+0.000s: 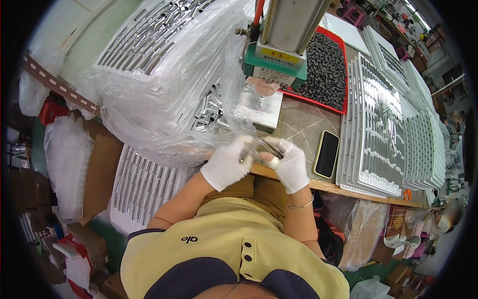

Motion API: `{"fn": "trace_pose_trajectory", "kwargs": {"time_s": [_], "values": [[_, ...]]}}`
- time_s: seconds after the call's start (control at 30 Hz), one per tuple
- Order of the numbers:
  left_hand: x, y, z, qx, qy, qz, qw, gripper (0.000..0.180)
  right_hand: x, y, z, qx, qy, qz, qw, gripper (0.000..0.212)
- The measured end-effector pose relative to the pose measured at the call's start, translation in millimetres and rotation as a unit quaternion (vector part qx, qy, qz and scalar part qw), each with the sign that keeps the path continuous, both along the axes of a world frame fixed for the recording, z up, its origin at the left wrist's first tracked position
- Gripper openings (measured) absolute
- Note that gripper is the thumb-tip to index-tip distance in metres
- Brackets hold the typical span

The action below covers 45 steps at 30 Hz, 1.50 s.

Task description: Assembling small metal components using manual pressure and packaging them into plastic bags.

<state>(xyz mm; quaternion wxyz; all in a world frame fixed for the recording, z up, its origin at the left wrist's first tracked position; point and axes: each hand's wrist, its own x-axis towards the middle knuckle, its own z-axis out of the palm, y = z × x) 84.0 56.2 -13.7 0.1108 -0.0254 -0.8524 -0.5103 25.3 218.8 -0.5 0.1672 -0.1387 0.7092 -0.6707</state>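
Observation:
Both hands wear white gloves and meet at the table's near edge, in front of the press. My right hand (293,167) is closed with thumb and fingers round a short shiny metal tube (271,149), which slants toward my left hand. Motion smears the fingers of my left hand (226,163). They are curled in close to the tube's far end, with a small glint between them that I cannot make out. Just left of the hands, loose chrome tubes (211,110) lie in a clear plastic bag (164,107). Beyond the hands sits the press's metal base block (260,110).
A press with a green head (275,70) stands at the back. Behind it is a red tray (344,74) of small black parts (323,70). A phone (326,154) lies at right, beside stacked white racks (373,129). More tubes (149,179) fill a tray at lower left.

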Motion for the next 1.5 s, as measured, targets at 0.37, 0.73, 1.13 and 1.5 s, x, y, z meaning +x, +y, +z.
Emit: {"fn": "trace_pose_trajectory", "kwargs": {"time_s": [0.37,0.73,1.13,1.5], "values": [[-42,-76,-4,-0.396,-0.129,0.017,0.909,0.014,-71,64,-10,0.305,0.170,-0.199,0.916,0.019],[-22,-91,9,-0.051,-0.029,0.133,0.989,0.019,-180,38,-15,0.556,0.184,-0.211,0.783,0.021],[-60,-5,15,0.126,-0.084,0.023,0.988,0.027,-169,38,-10,0.523,0.219,-0.233,0.790,0.015],[-77,48,10,0.023,0.032,-0.051,0.998,0.019,-49,88,56,0.407,0.316,-0.032,0.856,0.009]]}}
